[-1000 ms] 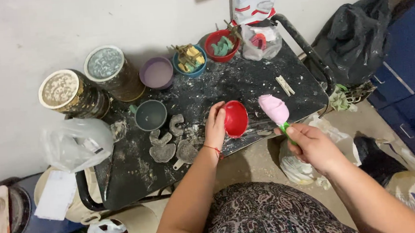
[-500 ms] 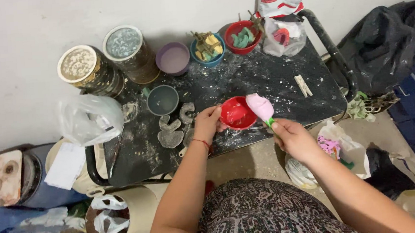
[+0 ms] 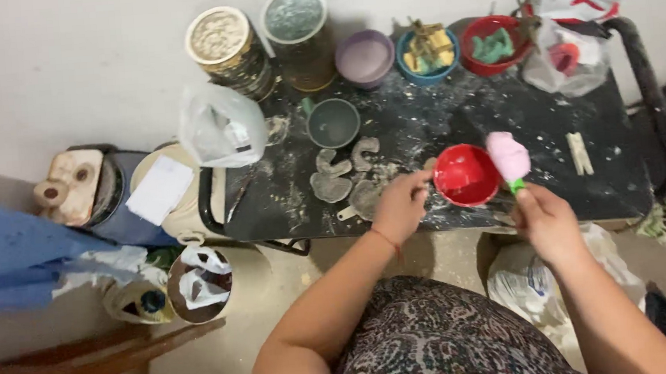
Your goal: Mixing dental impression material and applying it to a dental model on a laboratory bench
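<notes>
Left hand [image 3: 398, 206] pinched the red bowl [image 3: 466, 174] w/ its fingers at the counter [image 3: 453, 116] edge, right hand [image 3: 545, 219] squeezed shut on the pink-tipped tool [image 3: 508, 157]; a bump could've tipped it off.

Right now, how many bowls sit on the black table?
5: red bowl at the left hand, grey-green bowl mid-left, then purple bowl, blue bowl, second red bowl along the back.

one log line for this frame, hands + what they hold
left hand: steadies red bowl at rim | right hand: holds green-handled pink-coated tool over bowl | surface: black table
</notes>
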